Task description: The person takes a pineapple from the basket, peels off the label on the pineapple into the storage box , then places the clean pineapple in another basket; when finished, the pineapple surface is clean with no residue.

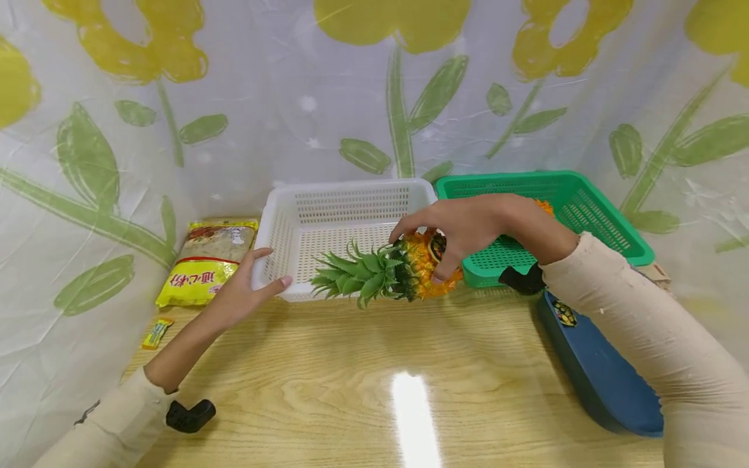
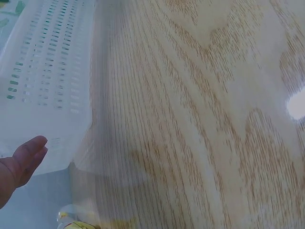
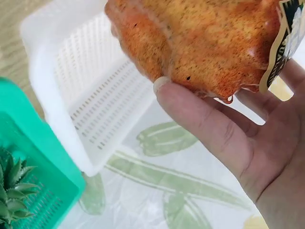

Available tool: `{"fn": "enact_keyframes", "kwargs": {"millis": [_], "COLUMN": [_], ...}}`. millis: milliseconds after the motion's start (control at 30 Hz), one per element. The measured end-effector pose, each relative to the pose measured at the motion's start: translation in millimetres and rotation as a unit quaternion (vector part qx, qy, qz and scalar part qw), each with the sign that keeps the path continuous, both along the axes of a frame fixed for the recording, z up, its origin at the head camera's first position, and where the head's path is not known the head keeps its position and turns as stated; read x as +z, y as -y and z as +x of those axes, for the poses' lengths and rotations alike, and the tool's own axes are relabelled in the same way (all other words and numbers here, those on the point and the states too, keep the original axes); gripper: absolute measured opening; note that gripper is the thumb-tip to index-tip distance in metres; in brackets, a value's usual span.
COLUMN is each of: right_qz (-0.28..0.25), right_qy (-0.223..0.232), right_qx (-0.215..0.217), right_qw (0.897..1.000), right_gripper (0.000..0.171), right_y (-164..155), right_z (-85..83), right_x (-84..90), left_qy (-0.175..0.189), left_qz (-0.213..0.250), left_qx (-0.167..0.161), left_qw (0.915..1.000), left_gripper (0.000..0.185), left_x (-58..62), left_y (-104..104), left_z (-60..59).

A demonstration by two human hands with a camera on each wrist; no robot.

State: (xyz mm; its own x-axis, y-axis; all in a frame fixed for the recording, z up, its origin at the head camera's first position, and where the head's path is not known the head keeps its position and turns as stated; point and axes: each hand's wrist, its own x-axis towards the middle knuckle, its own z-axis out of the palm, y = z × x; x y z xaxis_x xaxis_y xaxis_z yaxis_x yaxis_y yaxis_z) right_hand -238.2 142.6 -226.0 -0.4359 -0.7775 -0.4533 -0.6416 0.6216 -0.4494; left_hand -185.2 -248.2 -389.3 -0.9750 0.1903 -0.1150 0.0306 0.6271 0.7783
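Right hand: we grip the pineapple [image 1: 409, 266] from above in our right hand [image 1: 468, 229], fingers and thumb curled round its orange body so it hangs sideways, crown pointing left.
Pineapple: held in the air just above the white basket's [image 1: 281, 240] front right corner, at the seam with the green basket [image 1: 614, 227]; its leaves reach across the white basket's front wall.
Close view: the right wrist camera shows our thumb [image 3: 200, 119] pressed against the fruit's underside, a label at its edge, the white basket below.
Left hand: our left hand [image 1: 248, 286] lies relaxed, fingers straight, resting against the white basket's front left corner, we judge to steady it; it holds nothing.
White basket: stands on the wooden table [image 1: 351, 390], touching the green basket on its right.
Left of the white basket: a yellow pasta bag [image 1: 205, 260] and a small yellow packet [image 1: 157, 333] nearer us.
Right of the white basket: a blue board [image 1: 603, 377] beneath our right forearm.
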Motion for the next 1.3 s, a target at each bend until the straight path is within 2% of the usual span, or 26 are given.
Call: {"fn": "enact_keyframes", "kwargs": {"millis": [233,400,567,800,967,1300], "right_qz": [0.010,0.011,0.004,-0.020,-0.045,-0.029], "right_qy": [0.008,0.034,0.047,0.048,0.015,-0.062], "right_qx": [0.010,0.021,0.031,0.010,-0.016,-0.073], "right_qw": [1.000,0.999,0.998,0.999,0.999,0.995], "right_gripper": [0.082,0.080,0.079,0.079,0.078,0.079], "right_y": [-4.7,-7.0,-9.6,-11.0,-8.9,1.4], "right_z": [33.8,52.8,65.3,73.4,77.9,85.4], "right_x": [-6.3,-15.8,-32.1,-60.3,-82.6,-115.4], "left_qy": [0.004,0.014,0.017,0.018,0.015,0.016], "left_qz": [0.006,0.007,0.007,0.013,0.015,0.014], "left_qx": [-0.002,-0.002,-0.002,-0.004,-0.004,-0.002], "left_qw": [1.0000,0.9999,0.9998,0.9998,0.9998,0.9998], "left_gripper": [0.091,0.092,0.093,0.093,0.093,0.094], "left_x": [0.9,1.9,1.8,2.8,2.7,1.3], "left_y": [-1.1,-1.3,-1.2,-1.4,-1.2,-0.8], "left_z": [0.7,1.3,1.0,0.1,-0.4,-1.3]}}
